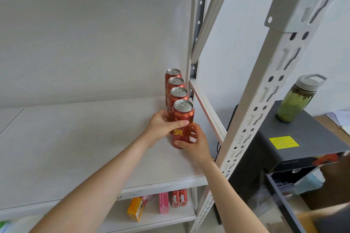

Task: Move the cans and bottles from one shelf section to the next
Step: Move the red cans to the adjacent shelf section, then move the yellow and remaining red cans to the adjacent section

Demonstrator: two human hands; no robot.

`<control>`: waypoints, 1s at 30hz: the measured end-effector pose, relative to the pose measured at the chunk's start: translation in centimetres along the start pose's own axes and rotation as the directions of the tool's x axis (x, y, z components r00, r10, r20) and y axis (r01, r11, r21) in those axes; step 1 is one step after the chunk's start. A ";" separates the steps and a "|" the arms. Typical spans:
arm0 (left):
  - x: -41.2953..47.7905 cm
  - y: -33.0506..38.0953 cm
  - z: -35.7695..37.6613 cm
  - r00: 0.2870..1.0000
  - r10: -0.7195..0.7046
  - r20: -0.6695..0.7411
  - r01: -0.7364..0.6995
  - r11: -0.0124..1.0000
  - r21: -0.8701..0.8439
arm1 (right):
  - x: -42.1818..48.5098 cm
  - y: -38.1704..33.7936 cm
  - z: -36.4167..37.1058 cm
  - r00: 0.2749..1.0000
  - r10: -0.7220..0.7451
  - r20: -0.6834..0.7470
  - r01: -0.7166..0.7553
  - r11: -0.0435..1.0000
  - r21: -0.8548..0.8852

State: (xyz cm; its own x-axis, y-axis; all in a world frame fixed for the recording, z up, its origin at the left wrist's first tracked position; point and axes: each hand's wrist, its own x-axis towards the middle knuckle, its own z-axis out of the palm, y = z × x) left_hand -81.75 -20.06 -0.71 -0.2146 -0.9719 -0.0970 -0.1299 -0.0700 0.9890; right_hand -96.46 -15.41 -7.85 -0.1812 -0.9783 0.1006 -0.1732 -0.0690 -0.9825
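A white wall backs a pale metal rack, and its matt, faintly scuffed shelf (75, 147) runs to a perforated upright (265, 100) at the right end. Hard against that end, four red cans stand upright in a single file from back to front. Both hands are on the front can (183, 117): the left hand (161, 126) has its grip wrapped round the can's middle with the thumb across the label, and the right hand (197, 145) cups the base with fingers curled behind. Whether the base rests on the board or hangs just above it cannot be told. The three cans behind (178, 93) stand touching or nearly so, free of the hands. Judging by the neat file, this can is either the latest placed or the first to go, so the task looks part way at best. The cans are smooth, glossy cylinders with brushed silver lids and ring pulls, likely slippery but rigid. Below, on the lower shelf (151, 219), stand small cartons (163, 202). Beyond the rack, a translucent green bottle (295, 100) sits on a dark cabinet (284, 138).
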 end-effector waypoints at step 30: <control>-14.7 -5.2 -12.0 0.875 0.477 0.080 -0.140 0.091 0.986 | -12.3 -4.9 5.4 0.965 -0.262 -0.009 0.096 0.387 -0.917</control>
State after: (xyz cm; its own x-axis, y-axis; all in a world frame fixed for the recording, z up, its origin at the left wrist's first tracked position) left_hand -66.26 -8.12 -3.05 -0.3270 -0.8661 0.3782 -0.9364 0.3509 -0.0061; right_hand -88.13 -4.11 -5.12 -0.1387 -0.9243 0.3555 -0.9723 0.0588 -0.2262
